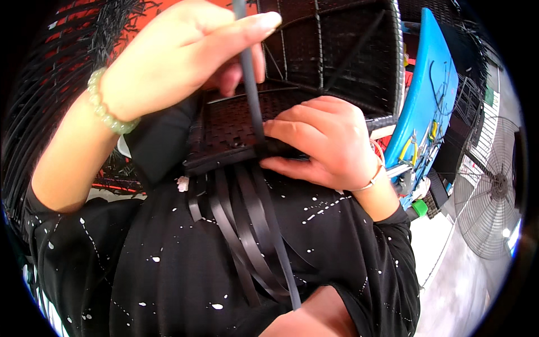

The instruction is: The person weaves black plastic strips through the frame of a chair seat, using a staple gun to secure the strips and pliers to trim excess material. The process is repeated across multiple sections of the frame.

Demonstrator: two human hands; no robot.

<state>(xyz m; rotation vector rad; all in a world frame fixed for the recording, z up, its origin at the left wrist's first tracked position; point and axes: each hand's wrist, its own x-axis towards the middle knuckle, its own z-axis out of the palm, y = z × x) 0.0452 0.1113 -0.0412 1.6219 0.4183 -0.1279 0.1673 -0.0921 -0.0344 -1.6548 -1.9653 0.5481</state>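
A long, flat dark-grey plastic strip (252, 101) runs up from the edge of a black woven piece of wickerwork (224, 122). My left hand (177, 64), with a beaded bracelet at the wrist, is raised above the weave and pinches this strip between thumb and curled fingers. Lower and to the right, my right hand (331, 140) grips the near edge of the wickerwork, its fingertips beside the foot of the strip. What lies under those fingers is hidden. Several loose black strips (241, 219) hang from the same edge over my dark, white-spotted clothing.
Tall woven panels (337, 45) of the wickerwork rise behind my hands. At the right stands a blue board (429, 84) with yellow-handled pliers (411, 147) and other tools. A large caged fan (494, 185) is farther right. Bundled black strips (50, 73) fill the left side.
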